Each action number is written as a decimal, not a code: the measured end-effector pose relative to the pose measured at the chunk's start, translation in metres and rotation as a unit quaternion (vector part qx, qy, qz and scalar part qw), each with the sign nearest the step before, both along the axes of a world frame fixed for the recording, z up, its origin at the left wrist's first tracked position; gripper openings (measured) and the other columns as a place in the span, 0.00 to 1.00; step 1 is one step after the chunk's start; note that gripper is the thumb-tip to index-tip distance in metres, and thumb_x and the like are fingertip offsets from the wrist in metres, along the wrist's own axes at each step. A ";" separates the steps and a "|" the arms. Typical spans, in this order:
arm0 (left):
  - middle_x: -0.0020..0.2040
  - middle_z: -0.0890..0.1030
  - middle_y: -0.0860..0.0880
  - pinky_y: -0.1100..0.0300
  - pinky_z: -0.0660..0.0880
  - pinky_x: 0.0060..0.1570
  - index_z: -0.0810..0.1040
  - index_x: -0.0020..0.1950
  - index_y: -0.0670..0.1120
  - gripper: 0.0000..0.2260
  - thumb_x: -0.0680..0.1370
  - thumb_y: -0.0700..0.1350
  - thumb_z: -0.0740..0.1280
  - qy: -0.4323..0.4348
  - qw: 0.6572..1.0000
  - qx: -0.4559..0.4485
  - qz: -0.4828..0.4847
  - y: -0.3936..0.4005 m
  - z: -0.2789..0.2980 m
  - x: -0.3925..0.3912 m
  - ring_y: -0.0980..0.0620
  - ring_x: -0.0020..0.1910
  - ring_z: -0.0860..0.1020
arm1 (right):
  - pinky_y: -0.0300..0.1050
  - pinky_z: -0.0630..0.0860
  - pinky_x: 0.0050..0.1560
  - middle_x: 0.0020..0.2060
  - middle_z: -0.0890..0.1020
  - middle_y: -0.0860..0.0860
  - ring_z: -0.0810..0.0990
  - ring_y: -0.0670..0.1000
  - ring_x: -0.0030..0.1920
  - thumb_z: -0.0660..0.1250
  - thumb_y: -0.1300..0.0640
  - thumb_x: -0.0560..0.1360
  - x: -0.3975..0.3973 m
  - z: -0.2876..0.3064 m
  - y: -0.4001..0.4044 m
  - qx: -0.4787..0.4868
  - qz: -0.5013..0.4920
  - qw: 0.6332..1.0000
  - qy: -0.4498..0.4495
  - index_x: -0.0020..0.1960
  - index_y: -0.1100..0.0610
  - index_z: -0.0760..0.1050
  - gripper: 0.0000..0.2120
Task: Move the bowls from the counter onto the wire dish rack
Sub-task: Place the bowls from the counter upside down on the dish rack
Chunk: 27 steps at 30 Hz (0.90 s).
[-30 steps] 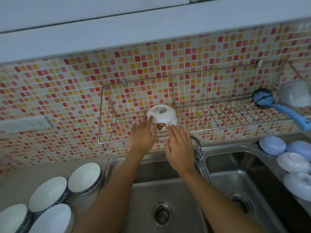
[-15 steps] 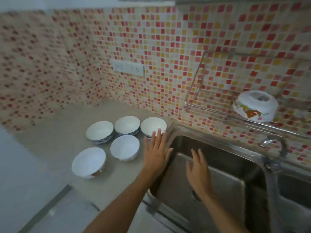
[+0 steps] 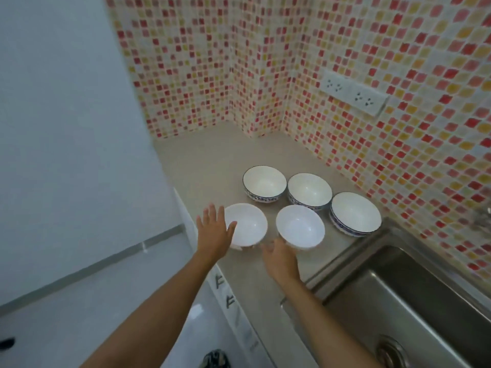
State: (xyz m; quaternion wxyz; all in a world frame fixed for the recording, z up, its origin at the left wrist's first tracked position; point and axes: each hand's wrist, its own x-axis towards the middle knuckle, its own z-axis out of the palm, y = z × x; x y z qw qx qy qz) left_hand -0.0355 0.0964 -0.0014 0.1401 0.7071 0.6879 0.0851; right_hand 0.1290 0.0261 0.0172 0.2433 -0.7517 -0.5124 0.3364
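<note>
Several white bowls stand upright on the beige counter (image 3: 202, 166). Two plain white ones are nearest: the front left bowl (image 3: 248, 225) and the front right bowl (image 3: 301, 227). Behind them stand three blue-patterned bowls: one at the back left (image 3: 264, 183), one in the middle (image 3: 309, 191), one at the right (image 3: 356, 212). My left hand (image 3: 214, 232) is open with fingers spread, over the left rim of the front left bowl. My right hand (image 3: 279, 257) is open, just in front of the front right bowl. The wire dish rack is out of view.
A steel sink (image 3: 414, 301) lies at the lower right, its drain (image 3: 389, 351) at the bottom edge. Mosaic tile walls meet in a corner behind the counter, with a white socket strip (image 3: 353, 94) on the right wall. Drawer handles (image 3: 223, 290) sit below the counter's front edge.
Both hands left the bowl set upside down on the rack and swung left to the bowls on the counter. The view turned left, so the rack dropped out of sight.
</note>
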 end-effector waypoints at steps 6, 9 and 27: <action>0.76 0.59 0.39 0.46 0.58 0.72 0.54 0.76 0.40 0.28 0.81 0.55 0.53 -0.097 0.992 -0.076 0.012 0.030 -0.023 -0.022 0.40 0.74 0.60 | 0.50 0.73 0.58 0.62 0.78 0.59 0.77 0.61 0.61 0.63 0.46 0.77 -0.033 -0.012 0.033 -0.085 -0.052 0.995 0.011 0.66 0.61 0.71 0.24; 0.70 0.70 0.38 0.47 0.68 0.64 0.62 0.73 0.40 0.23 0.82 0.52 0.54 -0.157 0.982 -0.107 0.004 0.040 -0.030 -0.023 0.39 0.66 0.70 | 0.49 0.73 0.58 0.63 0.78 0.59 0.77 0.62 0.61 0.63 0.50 0.76 -0.040 -0.015 0.042 -0.109 -0.090 0.988 0.056 0.69 0.60 0.68 0.24; 0.61 0.76 0.51 0.45 0.74 0.60 0.70 0.61 0.60 0.20 0.78 0.66 0.47 -0.549 0.779 -0.294 -0.074 0.044 0.078 0.114 0.49 0.57 0.76 | 0.58 0.81 0.49 0.45 0.82 0.49 0.83 0.54 0.46 0.62 0.52 0.71 0.053 0.034 -0.004 0.073 -0.305 0.940 0.134 0.57 0.51 0.74 0.15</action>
